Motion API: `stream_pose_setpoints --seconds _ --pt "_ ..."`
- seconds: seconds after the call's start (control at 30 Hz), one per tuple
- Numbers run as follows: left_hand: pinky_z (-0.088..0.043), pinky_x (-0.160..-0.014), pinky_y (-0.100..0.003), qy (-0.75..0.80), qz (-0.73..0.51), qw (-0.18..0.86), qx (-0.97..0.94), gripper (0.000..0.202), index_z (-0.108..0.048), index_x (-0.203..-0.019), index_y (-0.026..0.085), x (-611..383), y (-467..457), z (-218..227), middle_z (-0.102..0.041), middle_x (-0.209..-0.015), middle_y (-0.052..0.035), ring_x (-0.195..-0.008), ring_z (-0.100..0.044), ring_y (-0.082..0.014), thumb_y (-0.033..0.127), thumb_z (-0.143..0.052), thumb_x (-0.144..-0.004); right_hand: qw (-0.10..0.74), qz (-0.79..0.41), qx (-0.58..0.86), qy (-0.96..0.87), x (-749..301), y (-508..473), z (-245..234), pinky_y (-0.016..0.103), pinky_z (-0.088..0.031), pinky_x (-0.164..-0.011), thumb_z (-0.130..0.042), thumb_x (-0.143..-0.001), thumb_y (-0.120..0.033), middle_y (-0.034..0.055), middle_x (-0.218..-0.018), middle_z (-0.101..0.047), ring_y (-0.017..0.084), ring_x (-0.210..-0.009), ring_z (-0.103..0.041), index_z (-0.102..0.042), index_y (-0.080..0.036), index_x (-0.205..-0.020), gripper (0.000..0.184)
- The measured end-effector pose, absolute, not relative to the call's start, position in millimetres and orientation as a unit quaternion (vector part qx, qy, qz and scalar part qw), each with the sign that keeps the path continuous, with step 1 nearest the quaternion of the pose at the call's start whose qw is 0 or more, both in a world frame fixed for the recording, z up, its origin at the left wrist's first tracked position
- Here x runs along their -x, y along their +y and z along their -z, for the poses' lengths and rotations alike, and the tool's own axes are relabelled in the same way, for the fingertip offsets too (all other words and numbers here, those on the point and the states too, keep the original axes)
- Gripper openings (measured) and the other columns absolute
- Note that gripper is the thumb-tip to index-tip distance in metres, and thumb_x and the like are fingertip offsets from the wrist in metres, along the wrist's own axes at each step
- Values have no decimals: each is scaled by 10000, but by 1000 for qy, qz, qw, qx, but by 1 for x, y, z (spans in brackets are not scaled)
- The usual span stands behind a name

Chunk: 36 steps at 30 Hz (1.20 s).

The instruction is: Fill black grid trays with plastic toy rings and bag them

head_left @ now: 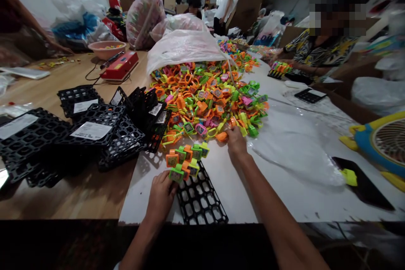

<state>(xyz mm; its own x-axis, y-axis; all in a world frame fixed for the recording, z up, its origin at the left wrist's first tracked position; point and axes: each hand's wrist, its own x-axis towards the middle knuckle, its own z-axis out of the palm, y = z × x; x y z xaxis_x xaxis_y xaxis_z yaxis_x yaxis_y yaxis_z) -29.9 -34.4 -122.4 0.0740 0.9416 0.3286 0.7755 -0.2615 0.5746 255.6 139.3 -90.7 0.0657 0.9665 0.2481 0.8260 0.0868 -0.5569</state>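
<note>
L hand, i.e. left hand, sits at the near-left corner of a black grid tray on the bench. Its grip is closed, fingertips pinched on a green toy watch at the near end of a short row of orange & green watches standing in the tray's far cells. The green one is right at the fingertips, just above the knuckles in the head view. R hand, right hand, is stretched fwd to the near edge of the big pile of toy watches, fingers curled down, touching the pile next to an orange piece. Can't tell if that grip holds anything. The pile spills from a pinkish plastic bag. To the left, a stack of black trays w/ white labels; print too small to read. A red device further back, writing illegible.
</note>
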Motion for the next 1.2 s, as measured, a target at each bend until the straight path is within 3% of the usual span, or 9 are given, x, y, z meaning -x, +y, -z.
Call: stream_pose_setpoints --seconds 0.1,0.23,0.37,0.5,0.63,0.8,1.0,1.2 --pt "-477 -772 -351 603 -326 127 -717 225 -684 -1009 211 30 -35 121 -707 -1026 -63 -930 -637 -229 81 -603 -844 336 -157 645 -668 -257 120 95 367 -501 -792 -568 -799 -212 100 -971 -628 232 -870 -617 -606 -185 -812 48" --pt "-480 -784 -343 609 -316 133 -715 235 -686 -1008 217 31 -35 122 -707 -1029 -57 -947 -636 -225 76 -609 -836 429 -419 564 -568 -233 59 97 338 -535 -685 -620 -830 -445 53 -853 -674 185 -703 -637 -604 -186 -980 299" --pt "-484 -791 -357 607 -314 134 -718 231 -684 -1024 217 32 -34 122 -703 -1040 -69 -962 -635 -237 93 -594 -850 424 -546 492 -529 -195 21 97 320 -541 -727 -781 -692 -439 45 -852 -703 194 -770 -654 -638 -188 -918 366" --pt "-486 -791 -357 607 -315 134 -718 223 -680 -1025 219 33 -34 122 -706 -1037 -63 -961 -637 -235 108 -600 -850 416 -526 505 -544 -180 22 103 344 -546 -738 -723 -705 -415 60 -844 -724 222 -786 -669 -664 -177 -888 306" --pt "-486 -793 -356 611 -314 138 -713 236 -680 -1018 214 32 -35 123 -709 -1042 -60 -956 -639 -228 86 -591 -840 382 -440 477 -658 -183 23 107 351 -543 -815 -565 -794 -254 68 -972 -729 227 -901 -670 -673 -195 -959 205" --pt "-490 -815 -380 613 -320 145 -708 252 -683 -1038 214 30 -36 122 -703 -1044 -79 -984 -631 -244 95 -567 -849 341 -333 452 -754 -177 20 107 336 -530 -856 -473 -814 -105 85 -1036 -701 218 -964 -654 -671 -208 -1002 292" --pt "-492 -819 -386 612 -330 162 -701 225 -689 -1041 224 29 -36 120 -699 -1038 -78 -971 -629 -247 146 -563 -871 328 -362 432 -759 -178 27 96 302 -531 -815 -518 -796 -83 55 -956 -715 200 -907 -657 -700 -206 -946 266" --pt "-496 -856 -383 616 -343 188 -684 200 -670 -1054 220 30 -38 118 -657 -1117 -79 -1027 -609 -239 214 -563 -884 348 -371 450 -734 -173 24 99 344 -522 -877 -527 -756 -63 79 -1088 -722 216 -976 -664 -719 -205 -1008 347"
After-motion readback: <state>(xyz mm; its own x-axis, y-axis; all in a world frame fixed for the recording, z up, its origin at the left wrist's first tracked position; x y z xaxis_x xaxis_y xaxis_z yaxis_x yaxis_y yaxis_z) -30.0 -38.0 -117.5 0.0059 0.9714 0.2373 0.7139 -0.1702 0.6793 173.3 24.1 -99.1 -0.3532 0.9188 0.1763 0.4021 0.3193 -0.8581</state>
